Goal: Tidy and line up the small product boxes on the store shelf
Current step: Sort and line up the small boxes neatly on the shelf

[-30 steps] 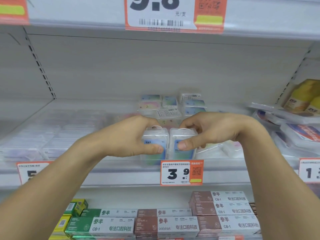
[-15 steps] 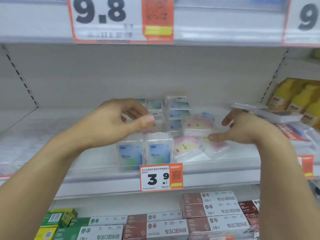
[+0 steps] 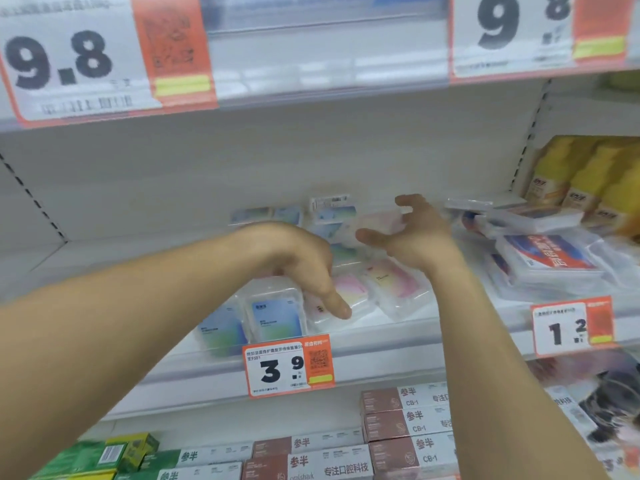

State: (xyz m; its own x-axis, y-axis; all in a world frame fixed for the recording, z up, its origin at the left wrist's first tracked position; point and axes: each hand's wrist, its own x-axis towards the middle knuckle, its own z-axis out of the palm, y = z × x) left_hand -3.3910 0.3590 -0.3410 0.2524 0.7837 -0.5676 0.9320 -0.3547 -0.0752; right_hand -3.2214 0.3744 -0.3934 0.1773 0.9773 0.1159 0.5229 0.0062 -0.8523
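Two small clear boxes with blue labels point(image 3: 277, 317) stand upright side by side at the shelf's front edge point(image 3: 381, 344). Right of them, two pink-labelled boxes point(image 3: 394, 282) lie tilted and out of line. More small boxes point(image 3: 332, 209) are stacked unevenly further back. My left hand point(image 3: 304, 268) hangs over the blue pair, holding nothing, its fingers pointing down and one fingertip touching the nearer pink box point(image 3: 349, 292). My right hand point(image 3: 412, 233) hovers deeper in the shelf with fingers spread, just over a pale pink box at the back.
Flat clear packs point(image 3: 547, 254) lie heaped on the right, with yellow bottles point(image 3: 588, 181) behind them. Price tags reading 3.9 point(image 3: 287, 368) and 1.2 point(image 3: 571, 327) hang on the shelf rail. Brown boxes point(image 3: 398, 424) and green boxes point(image 3: 121, 452) fill the shelf below.
Both hands have let go of the two blue boxes, which stay upright at the front. The left hand has shifted right to the pink box; the right hand has reached further back.
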